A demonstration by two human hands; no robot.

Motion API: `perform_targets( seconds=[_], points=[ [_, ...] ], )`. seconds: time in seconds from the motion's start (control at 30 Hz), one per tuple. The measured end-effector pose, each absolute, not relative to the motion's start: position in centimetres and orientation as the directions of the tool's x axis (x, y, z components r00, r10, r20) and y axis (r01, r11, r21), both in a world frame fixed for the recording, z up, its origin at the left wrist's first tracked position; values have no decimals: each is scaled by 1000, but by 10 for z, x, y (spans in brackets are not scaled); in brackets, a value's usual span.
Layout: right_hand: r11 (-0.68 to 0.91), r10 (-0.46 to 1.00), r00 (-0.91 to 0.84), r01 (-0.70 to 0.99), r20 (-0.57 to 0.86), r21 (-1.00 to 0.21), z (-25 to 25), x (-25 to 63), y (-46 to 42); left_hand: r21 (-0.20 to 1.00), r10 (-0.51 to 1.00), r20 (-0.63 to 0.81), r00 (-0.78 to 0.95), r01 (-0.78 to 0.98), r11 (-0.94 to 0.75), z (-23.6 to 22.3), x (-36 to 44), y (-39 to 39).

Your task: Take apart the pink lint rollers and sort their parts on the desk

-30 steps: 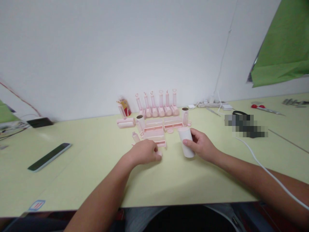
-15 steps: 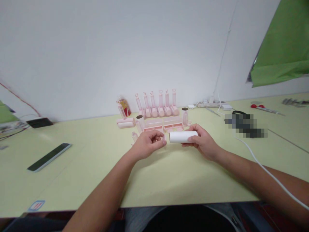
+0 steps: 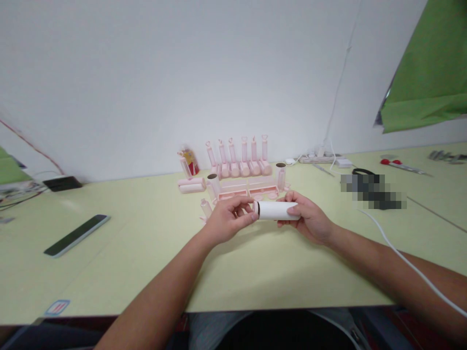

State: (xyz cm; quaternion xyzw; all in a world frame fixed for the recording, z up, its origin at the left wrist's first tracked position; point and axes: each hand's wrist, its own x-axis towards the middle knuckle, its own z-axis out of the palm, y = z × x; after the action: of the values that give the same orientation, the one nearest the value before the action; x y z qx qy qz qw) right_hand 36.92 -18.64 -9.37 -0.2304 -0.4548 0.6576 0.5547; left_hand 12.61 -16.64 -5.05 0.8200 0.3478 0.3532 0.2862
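A white paper roll (image 3: 278,210) lies level in my right hand (image 3: 310,217), the thumb across its front and the fingers behind. Its dark open end faces left. There my left hand (image 3: 233,217) pinches a small pale pink end cap (image 3: 256,208) between thumb and fingertips, right at the roll's mouth. Whether the cap has entered the roll I cannot tell. Behind my hands lie open pink cases (image 3: 263,191) with clear covers. A short pink handle piece (image 3: 206,207) leans just left of my left hand.
Finished-looking pink rollers with upright handles (image 3: 243,150) line the wall. White rolls (image 3: 213,181) stand by the cases. A phone-like slab (image 3: 77,236) lies left. A white cable (image 3: 404,252) crosses near my right forearm; red-handled scissors (image 3: 404,166) lie far right.
My right hand has tipped the upright roll onto its side, open end leftward. My left hand has risen from the table with the pink cap and brought it to that end.
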Motion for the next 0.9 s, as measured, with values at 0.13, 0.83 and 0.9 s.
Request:
perform_targets(
  seconds=[0.13, 0.83, 0.9],
  points=[
    [19, 937, -289, -520, 196, -854, -94, 369, -187, 717, 770, 387, 507, 360, -597, -51, 125, -166],
    [181, 865, -480, 23, 148, -983, -99, 375, -184, 727, 757, 315, 573, 367, -580, -46, 120, -163],
    [174, 863, -481, 3, 151, -985, -97, 374, -185, 731, 755, 322, 571, 357, -582, -47, 120, -163]
  ],
)
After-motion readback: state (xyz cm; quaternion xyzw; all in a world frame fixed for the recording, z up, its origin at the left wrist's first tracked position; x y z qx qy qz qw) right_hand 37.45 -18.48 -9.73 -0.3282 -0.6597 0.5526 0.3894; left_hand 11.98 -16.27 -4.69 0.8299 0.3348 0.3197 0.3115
